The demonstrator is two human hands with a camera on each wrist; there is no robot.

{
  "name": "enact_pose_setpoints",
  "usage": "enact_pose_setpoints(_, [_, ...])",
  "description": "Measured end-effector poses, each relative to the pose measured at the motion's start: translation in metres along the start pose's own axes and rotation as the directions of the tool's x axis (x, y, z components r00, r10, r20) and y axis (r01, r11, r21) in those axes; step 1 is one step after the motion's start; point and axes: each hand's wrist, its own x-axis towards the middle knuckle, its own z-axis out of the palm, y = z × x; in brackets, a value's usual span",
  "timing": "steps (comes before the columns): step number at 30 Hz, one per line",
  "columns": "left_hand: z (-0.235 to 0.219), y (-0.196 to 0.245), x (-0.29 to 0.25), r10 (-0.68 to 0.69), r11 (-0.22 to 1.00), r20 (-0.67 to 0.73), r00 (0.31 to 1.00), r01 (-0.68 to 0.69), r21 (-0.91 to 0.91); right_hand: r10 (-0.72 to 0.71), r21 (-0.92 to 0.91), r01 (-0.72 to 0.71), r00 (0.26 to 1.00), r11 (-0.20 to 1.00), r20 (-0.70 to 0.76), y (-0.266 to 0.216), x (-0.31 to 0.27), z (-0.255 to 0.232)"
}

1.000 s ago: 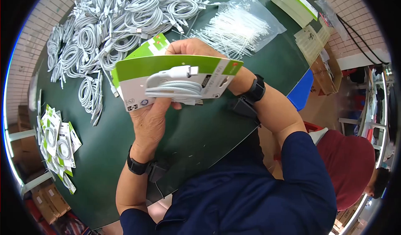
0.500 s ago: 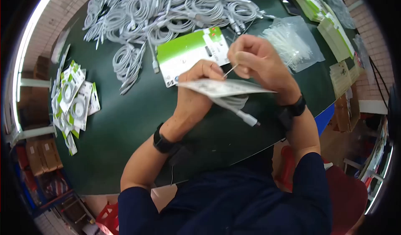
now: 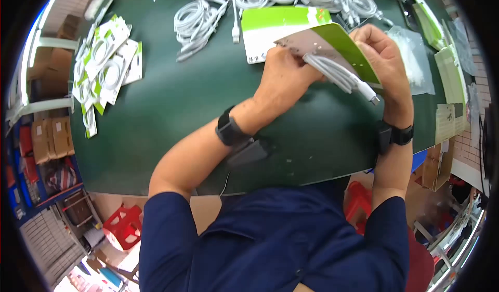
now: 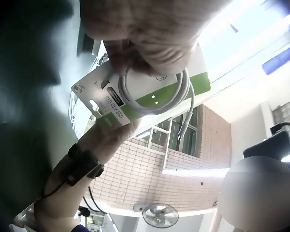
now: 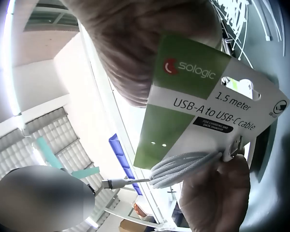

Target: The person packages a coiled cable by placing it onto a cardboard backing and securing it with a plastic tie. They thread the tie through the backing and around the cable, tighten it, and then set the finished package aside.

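A: Starting from the left, what looked likeliest to go wrong?

B: The pile of carded cables (image 3: 110, 66) lay well apart from the work, so I'd have worried little there. The left hand (image 3: 287, 79) mattered more: its fingers were curled in, pinching the card (image 3: 332, 45) and the coiled cable (image 3: 338, 74) together. Had that pinch eased, I think the coil could have slipped or sprung loose, because I could make out no tie across it.

A: And farther right?

B: The free plug (image 3: 369, 93) jutted towards the right arm, so a turn of the right hand (image 3: 387, 61) might have knocked it and dragged the coil askew. That hand's fingers were bent, but the card partly hid them; I couldn't tell whether they had hold of anything.

A: Where exactly was the card, then?

B: Between the two hands, tilted above the table (image 3: 161, 105). The left hand had its left end, with the coil against the printed face. The right hand was behind the green end; touching or not, I couldn't say. Beyond it lay a bag of white ties (image 3: 420, 74).
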Motion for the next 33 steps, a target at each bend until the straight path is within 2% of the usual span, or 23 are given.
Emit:
enact_pose_setpoints(1, [0.000,0.005,0.002,0.006,0.999,0.013,1.000,-0.007,0.042,0.015,0.015,-0.015,0.999,1.000,-0.035,0.001,0.001,-0.003])
enact_pose_setpoints(2, [0.003,0.012,-0.001,-0.005,0.999,-0.025,1.000,0.006,0.032,-0.055,-0.016,0.054,0.995,0.998,-0.087,0.003,0.002,0.000])
enact_pose_setpoints(4, [0.000,0.010,0.002,-0.053,0.998,-0.003,0.999,0.053,-0.044,-0.044,0.047,0.050,0.992,0.998,-0.119,-0.006,0.000,-0.003])
enact_pose_setpoints(6, [0.004,0.012,0.000,-0.103,0.965,-0.056,0.993,0.086,-0.247,-0.117,0.024,0.123,0.976,0.992,-0.183,-0.012,-0.003,0.001])
enact_pose_setpoints(8, [0.006,0.015,-0.001,-0.139,0.919,-0.085,0.987,0.096,-0.382,-0.137,-0.117,0.114,0.966,0.987,-0.219,-0.017,-0.005,0.004])
enact_pose_setpoints(9, [0.006,0.016,-0.001,-0.141,0.903,-0.093,0.986,0.090,-0.419,-0.158,-0.255,0.096,0.959,0.962,-0.234,-0.018,-0.005,0.009])
enact_pose_setpoints(11, [0.009,0.019,-0.003,-0.162,0.878,-0.106,0.981,0.095,-0.470,-0.192,-0.504,0.034,0.945,0.863,-0.265,-0.018,-0.003,0.019])
enact_pose_setpoints(14, [0.006,0.026,-0.004,-0.186,0.902,-0.086,0.979,0.135,-0.411,-0.200,-0.430,0.053,0.931,0.901,-0.305,-0.019,-0.003,0.020])
enact_pose_setpoints(17, [-0.011,0.028,0.000,-0.116,0.966,-0.089,0.989,0.092,-0.241,-0.170,-0.354,0.051,0.934,0.934,-0.314,-0.016,-0.003,0.015])
enact_pose_setpoints(19, [-0.020,0.037,0.004,0.062,0.996,-0.162,0.985,-0.071,-0.047,-0.161,-0.344,0.051,0.940,0.937,-0.301,-0.014,-0.003,0.012])
enact_pose_setpoints(20, [-0.025,0.042,0.006,0.154,0.988,-0.185,0.971,-0.146,0.054,-0.166,-0.365,0.055,0.946,0.929,-0.278,-0.014,-0.003,0.012])
enact_pose_setpoints(23, [-0.046,0.048,0.012,0.389,0.864,-0.094,0.917,-0.327,0.382,-0.145,-0.425,0.039,0.965,0.904,-0.219,-0.018,-0.005,0.016])
enact_pose_setpoints(26, [-0.056,0.073,0.010,0.388,0.554,0.192,0.901,-0.395,0.733,-0.076,-0.482,-0.003,0.987,0.876,-0.145,-0.015,-0.004,0.017])
enact_pose_setpoints(27, [-0.056,0.077,0.009,0.390,0.472,0.265,0.882,-0.438,0.765,-0.090,-0.472,0.018,0.987,0.881,-0.131,-0.013,-0.004,0.018])
enact_pose_setpoints(29, [-0.053,0.083,0.006,0.317,0.409,0.348,0.882,-0.458,0.789,-0.127,-0.459,0.066,0.987,0.886,-0.103,-0.008,-0.002,0.022])
enact_pose_setpoints(33, [-0.043,0.082,0.002,0.265,0.313,0.430,0.863,-0.499,0.808,-0.035,-0.452,-0.003,0.997,0.892,-0.074,-0.017,-0.004,0.028])
